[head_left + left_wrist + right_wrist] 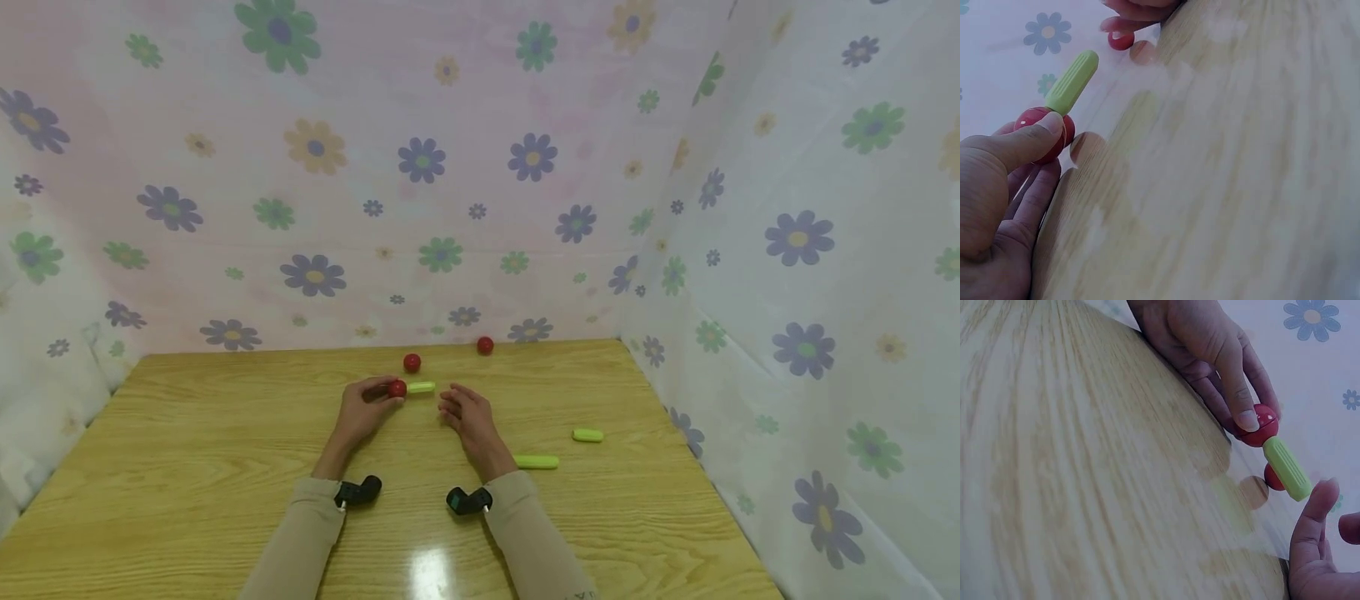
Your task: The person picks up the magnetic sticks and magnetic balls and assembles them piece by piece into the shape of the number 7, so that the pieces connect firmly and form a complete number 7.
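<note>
My left hand (363,415) pinches a red ball (397,388) between thumb and fingers at the back middle of the table. From the ball's right side sticks out a ribbed light-green rod (422,387), joined end-on to it; the left wrist view shows the rod (1072,82) angled up from the ball (1067,130). Just past the rod's free end is my right hand (472,423), fingers relaxed and holding nothing. In the right wrist view its fingertips (1325,494) come close to the rod's end (1288,470).
Behind the held ball lies a second red ball (412,362), with a third red ball (485,345) at the table's back edge. A longer green rod (537,462) lies partly behind the right wrist, a shorter green rod (587,435) farther right. Flowered cloth (480,275) hangs behind the table.
</note>
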`<state>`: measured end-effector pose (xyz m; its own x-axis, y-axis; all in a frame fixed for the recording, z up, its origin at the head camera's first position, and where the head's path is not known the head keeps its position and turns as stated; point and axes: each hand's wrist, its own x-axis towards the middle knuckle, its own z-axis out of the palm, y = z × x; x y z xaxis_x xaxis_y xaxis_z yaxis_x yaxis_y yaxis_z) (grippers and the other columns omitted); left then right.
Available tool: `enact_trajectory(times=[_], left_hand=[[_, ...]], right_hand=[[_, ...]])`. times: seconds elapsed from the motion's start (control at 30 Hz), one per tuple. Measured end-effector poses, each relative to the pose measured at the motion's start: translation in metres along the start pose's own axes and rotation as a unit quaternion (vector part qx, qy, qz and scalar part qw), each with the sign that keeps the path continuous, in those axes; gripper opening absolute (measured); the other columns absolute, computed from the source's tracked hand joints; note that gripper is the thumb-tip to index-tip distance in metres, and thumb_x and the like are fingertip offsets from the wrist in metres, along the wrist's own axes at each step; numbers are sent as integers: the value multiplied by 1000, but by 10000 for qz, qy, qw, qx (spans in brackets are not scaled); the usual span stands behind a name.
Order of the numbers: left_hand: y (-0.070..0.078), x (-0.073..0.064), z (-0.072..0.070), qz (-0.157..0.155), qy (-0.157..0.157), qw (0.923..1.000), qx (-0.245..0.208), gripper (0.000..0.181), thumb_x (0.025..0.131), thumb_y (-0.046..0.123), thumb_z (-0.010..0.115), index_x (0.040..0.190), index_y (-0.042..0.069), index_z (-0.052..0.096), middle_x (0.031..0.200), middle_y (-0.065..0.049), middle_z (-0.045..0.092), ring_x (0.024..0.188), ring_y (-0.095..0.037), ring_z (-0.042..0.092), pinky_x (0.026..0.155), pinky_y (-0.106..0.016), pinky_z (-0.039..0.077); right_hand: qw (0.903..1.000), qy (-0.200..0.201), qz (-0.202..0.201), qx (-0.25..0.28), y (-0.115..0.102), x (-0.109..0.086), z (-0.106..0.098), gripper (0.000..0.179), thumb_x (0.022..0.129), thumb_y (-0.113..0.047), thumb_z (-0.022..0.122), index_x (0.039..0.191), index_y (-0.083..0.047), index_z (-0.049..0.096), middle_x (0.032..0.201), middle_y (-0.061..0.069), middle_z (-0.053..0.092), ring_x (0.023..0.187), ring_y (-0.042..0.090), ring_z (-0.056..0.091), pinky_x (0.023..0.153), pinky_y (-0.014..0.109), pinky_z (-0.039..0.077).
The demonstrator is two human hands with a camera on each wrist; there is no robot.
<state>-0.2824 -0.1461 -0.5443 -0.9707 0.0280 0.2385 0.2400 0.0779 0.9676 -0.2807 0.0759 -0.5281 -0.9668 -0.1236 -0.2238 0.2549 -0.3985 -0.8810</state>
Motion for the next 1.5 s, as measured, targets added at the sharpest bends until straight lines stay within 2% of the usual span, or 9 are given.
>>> enact_trajectory(times=[0.17, 0.3, 0.5, 0.67, 0.9, 1.03, 1.1, 1.3, 1.5], left_hand=[[0, -2, -1, 61, 80, 9999, -49, 46, 83, -6, 81, 126, -10, 66, 125, -30, 65, 114, -38, 66, 89, -18, 57], [1, -4, -1, 95, 143, 9998, -47, 45, 83, -7, 80, 125, -12, 66, 124, -32, 65, 111, -35, 68, 88, -17, 57], [3, -6, 0, -97, 315, 9993, -186, 43, 85, -4, 80, 126, -9, 67, 126, -30, 65, 113, -31, 67, 87, -18, 58], [5, -8, 1, -302, 546, 9973, -389, 42, 85, -3, 80, 126, -7, 68, 127, -29, 64, 114, -29, 67, 86, -19, 59], [7, -8, 3, -381, 699, 9959, -437, 44, 87, -3, 79, 128, -8, 66, 130, -30, 63, 118, -37, 64, 83, -16, 58], [9, -8, 4, -423, 721, 9956, -429, 43, 87, -5, 77, 128, -9, 66, 130, -31, 63, 121, -42, 61, 82, -15, 57], [15, -10, 4, -420, 702, 9958, -412, 42, 87, -7, 76, 128, -10, 65, 130, -32, 62, 121, -44, 60, 82, -16, 57], [37, -17, 5, -426, 594, 9963, -456, 42, 87, -9, 74, 128, -13, 63, 130, -34, 61, 122, -47, 59, 86, -19, 58], [36, -16, 5, -387, 607, 9958, -568, 42, 87, -11, 74, 127, -14, 64, 129, -34, 61, 121, -46, 59, 87, -20, 59]], right_hand=[[9995, 32, 107, 289, -2, 2, 0, 42, 110, -10, 44, 146, 9, 39, 105, 6, 65, 88, 10, 64, 76, 20, 56], [9993, -63, 225, 287, -5, 2, -1, 43, 110, -14, 45, 147, 8, 38, 110, 7, 64, 92, 11, 63, 79, 20, 56], [9983, -402, 291, -301, -12, 2, -6, 44, 110, -15, 46, 148, 5, 40, 117, 9, 64, 89, 9, 65, 77, 20, 56], [9962, -656, 113, -566, -20, 2, -9, 45, 110, -11, 44, 150, 9, 36, 114, 8, 64, 84, 8, 65, 73, 20, 55], [9959, -363, -126, -822, -29, 15, -17, 46, 107, -8, 50, 147, 11, 38, 109, 11, 61, 81, 10, 63, 70, 20, 55], [9914, -171, -226, -1280, -37, 28, -24, 45, 107, -8, 50, 146, 12, 41, 110, 16, 62, 78, 11, 65, 69, 19, 57], [9871, -94, -250, -1581, -43, 34, -28, 45, 107, -10, 50, 147, 10, 42, 114, 19, 62, 79, 12, 65, 70, 19, 57], [9756, 130, -342, -2163, -65, 47, -36, 44, 108, -12, 50, 147, 9, 45, 131, 29, 57, 87, 17, 67, 83, 28, 61], [9727, 195, -444, -2271, -81, 57, -40, 43, 108, -13, 49, 145, 9, 47, 137, 32, 53, 91, 23, 66, 96, 43, 58]])
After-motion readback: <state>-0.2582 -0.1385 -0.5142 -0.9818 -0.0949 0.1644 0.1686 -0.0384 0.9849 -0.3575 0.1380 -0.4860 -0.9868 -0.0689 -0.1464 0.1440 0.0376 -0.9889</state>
